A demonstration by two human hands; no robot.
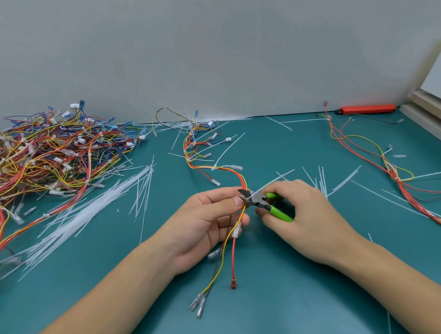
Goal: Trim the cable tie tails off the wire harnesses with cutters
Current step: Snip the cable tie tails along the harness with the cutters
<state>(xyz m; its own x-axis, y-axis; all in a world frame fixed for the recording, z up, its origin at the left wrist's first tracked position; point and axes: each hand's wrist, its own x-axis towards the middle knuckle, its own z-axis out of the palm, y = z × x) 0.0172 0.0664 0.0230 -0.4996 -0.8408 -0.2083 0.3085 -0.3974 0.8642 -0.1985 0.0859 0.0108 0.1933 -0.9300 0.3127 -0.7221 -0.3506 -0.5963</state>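
Holding the harness pinched between thumb and fingers of my left hand, I have the wires up off the mat near the middle of the view, their terminals trailing down toward me. My right hand is curled round the green handles of the cutters, and the blades sit parted right at the bundle, with a white tie tail running up and away to the right from that spot. I judge I am mid-trim on this tie: the next move calls for seating the blades flush against the tie head, clear of the wire insulation, then squeezing.

Counting: one pair of cutters, one harness in hand, one more lying loose at the right, and a large tangled heap at the left, too knotted to count. Cut tails litter the green mat, far too many to number. One red-orange tool lies by the wall.
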